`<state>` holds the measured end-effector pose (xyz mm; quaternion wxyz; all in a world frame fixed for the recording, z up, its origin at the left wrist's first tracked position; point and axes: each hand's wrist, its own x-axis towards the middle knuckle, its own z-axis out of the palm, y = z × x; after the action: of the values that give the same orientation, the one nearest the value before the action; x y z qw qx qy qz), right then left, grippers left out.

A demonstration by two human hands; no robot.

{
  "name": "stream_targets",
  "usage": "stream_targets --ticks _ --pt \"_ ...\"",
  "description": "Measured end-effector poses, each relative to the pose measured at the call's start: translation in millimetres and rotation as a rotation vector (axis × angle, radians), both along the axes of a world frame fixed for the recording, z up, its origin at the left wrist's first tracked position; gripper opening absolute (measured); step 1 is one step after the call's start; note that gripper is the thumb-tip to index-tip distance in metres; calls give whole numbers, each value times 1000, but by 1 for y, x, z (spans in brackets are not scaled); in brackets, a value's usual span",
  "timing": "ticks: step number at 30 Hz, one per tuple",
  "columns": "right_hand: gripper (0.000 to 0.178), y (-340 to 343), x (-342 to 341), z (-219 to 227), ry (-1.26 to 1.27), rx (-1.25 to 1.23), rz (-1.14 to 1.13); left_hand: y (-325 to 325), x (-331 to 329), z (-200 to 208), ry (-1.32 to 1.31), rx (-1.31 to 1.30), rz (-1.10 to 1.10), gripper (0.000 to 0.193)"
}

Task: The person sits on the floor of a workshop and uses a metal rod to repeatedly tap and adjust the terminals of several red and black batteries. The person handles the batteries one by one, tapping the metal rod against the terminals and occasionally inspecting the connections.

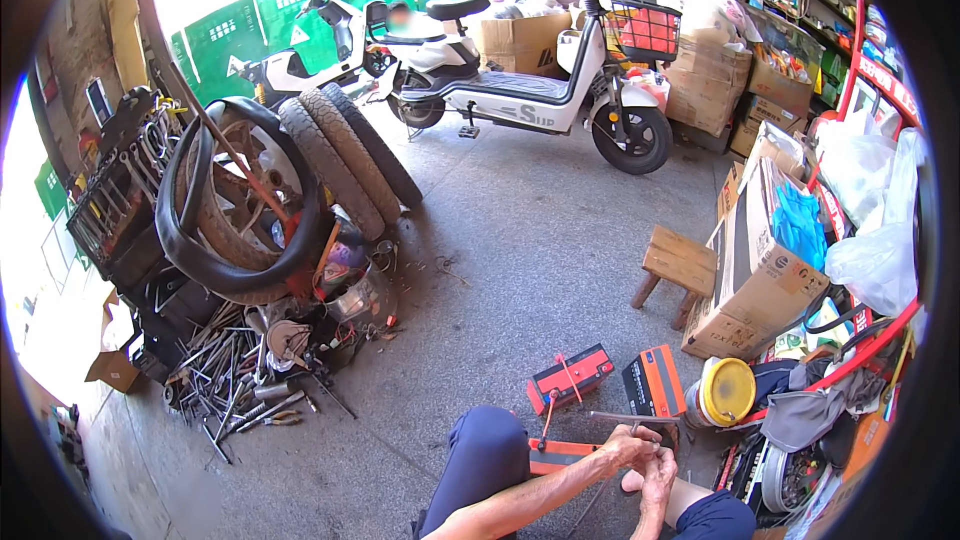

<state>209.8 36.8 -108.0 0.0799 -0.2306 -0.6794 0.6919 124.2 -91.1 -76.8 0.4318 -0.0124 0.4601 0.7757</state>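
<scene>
Both hands meet between my knees at the lower middle, fingers pinched together. My left hand is closed, and my right hand is closed right against it. Whatever small thing is between their fingers is too small to make out. A thin grey bar shows just beyond the fingertips; I cannot tell whether it is held. An orange and black battery-like block lies beside my left knee, partly hidden by my forearm. Farther out are a red and black block with a red strap and another black and orange block.
A yellow-lidded bucket, a cardboard box and a wooden stool stand at right. Loose tools are heaped at left under tyres and a black inner tube. A white electric scooter stands at the back.
</scene>
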Motion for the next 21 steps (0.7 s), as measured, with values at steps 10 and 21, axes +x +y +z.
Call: stream_targets --ticks 10,21 --pt "22 -14 14 22 -63 229 49 13 11 -42 239 -560 156 21" --pt "25 -62 7 59 -198 358 311 -19 23 -60 -148 -491 409 18"
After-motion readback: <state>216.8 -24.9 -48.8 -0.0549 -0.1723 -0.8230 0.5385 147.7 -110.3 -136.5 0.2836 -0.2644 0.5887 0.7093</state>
